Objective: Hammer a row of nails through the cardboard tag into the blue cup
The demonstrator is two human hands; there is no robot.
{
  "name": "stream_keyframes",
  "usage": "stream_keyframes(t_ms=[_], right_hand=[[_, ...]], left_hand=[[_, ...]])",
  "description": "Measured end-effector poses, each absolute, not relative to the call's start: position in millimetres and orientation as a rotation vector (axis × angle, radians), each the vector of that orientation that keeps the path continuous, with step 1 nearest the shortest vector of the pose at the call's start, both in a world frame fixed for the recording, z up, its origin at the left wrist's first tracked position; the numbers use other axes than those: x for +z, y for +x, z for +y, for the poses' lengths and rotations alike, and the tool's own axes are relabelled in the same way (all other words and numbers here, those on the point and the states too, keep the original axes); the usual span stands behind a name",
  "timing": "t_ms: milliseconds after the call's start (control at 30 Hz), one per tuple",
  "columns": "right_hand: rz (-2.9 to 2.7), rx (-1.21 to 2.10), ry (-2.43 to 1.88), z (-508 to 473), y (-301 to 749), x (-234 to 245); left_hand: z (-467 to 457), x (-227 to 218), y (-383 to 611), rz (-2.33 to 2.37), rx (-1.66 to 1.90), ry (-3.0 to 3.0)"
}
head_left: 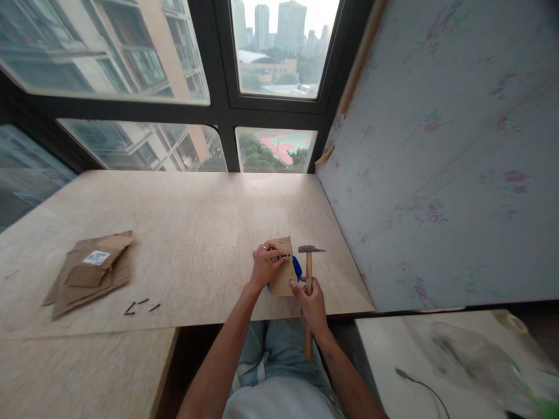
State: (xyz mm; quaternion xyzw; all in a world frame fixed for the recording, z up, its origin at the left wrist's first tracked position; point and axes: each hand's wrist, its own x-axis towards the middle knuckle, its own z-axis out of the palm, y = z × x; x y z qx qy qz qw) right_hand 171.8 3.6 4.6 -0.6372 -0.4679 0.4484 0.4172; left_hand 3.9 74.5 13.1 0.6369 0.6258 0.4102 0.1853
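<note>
My left hand [267,265] pinches a dark nail [282,256] and steadies it on a small brown cardboard piece [283,278] that lies on the wooden tabletop [196,233]. A blue object [297,269] shows from under the cardboard's right edge. My right hand [312,302] is wrapped round the wooden handle of a hammer [309,273], whose metal head sits level just right of the nail.
A stack of torn cardboard with a white label [89,270] lies at the table's left, with several loose nails [140,305] in front of it. A patterned panel [437,163] walls the right side. Windows stand behind the table. A lower white surface [437,361] is at bottom right.
</note>
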Motion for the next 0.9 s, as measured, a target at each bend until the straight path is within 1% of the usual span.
stream_keyframes(t_ms=[333,467,567,733,800,900], right_hand=[[-1.189,1.101,-1.6,3.3,170.6,9.7],[-1.209,1.076,-1.599,2.9,171.0,16.2],[-1.222,1.038,-1.609,2.7,174.3,21.9],[-1.237,0.966,-1.63,-4.2,185.5,29.1],[-1.214,0.947,-1.653,-11.4,189.6,31.6],[-1.122,1.029,-1.697,-24.3,192.0,37.6]], left_hand=[[70.7,10.0,-2.5,1.621,1.241,1.833],[50.4,19.0,-14.8,1.652,1.286,1.885],[25.8,29.1,-31.5,1.719,1.413,1.877],[-32.9,30.0,-85.3,2.048,1.576,1.72],[-63.7,20.3,-116.0,2.26,1.547,1.594],[-113.3,-0.1,-165.2,2.599,1.44,1.294]])
